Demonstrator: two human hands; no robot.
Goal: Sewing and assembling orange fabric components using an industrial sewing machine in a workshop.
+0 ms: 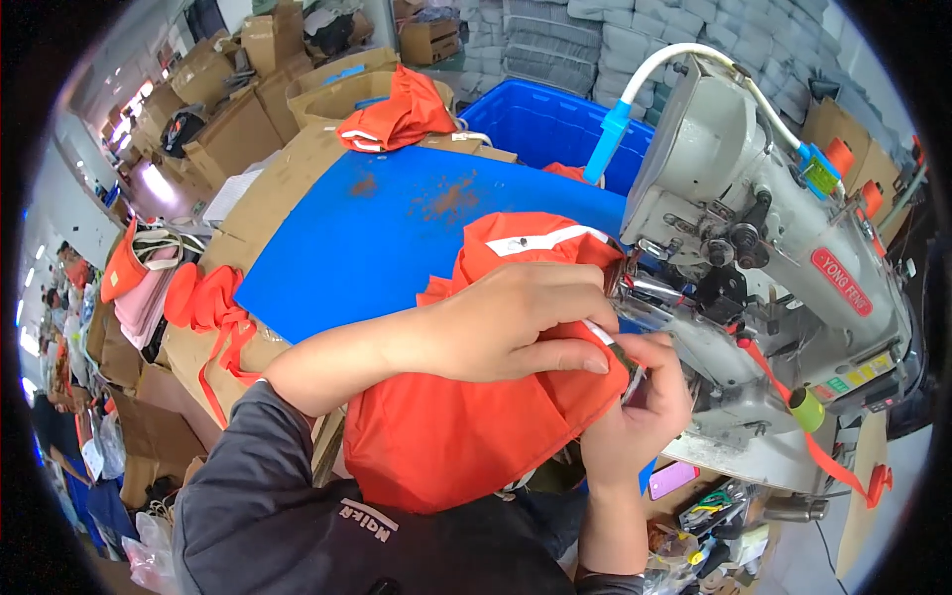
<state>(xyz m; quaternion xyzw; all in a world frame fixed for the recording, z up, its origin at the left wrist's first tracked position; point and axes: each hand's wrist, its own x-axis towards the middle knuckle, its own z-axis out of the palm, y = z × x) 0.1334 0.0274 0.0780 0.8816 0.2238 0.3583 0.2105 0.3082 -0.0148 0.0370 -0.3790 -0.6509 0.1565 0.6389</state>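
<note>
A large piece of red-orange fabric (446, 436) with a white strip along part of its edge hangs over my lap and onto the blue tabletop (397, 218). My left hand (526, 322) reaches across it and pinches its edge between thumb and fingers. Beside it, my right hand (640, 407) has its thumb and forefinger closed on the same edge, by the white strip. Both hands are just left of the grey sewing machine (714, 228), close to its needle area. My left fingers partly cover the held edge.
A bundled red-orange cloth (402, 111) lies at the table's far edge. Red fabric strips (208, 302) hang at the left. Behind stands a blue plastic bin (540, 124). A red tape (778, 377) runs down the machine. A pink phone (674, 480) lies at lower right near tools.
</note>
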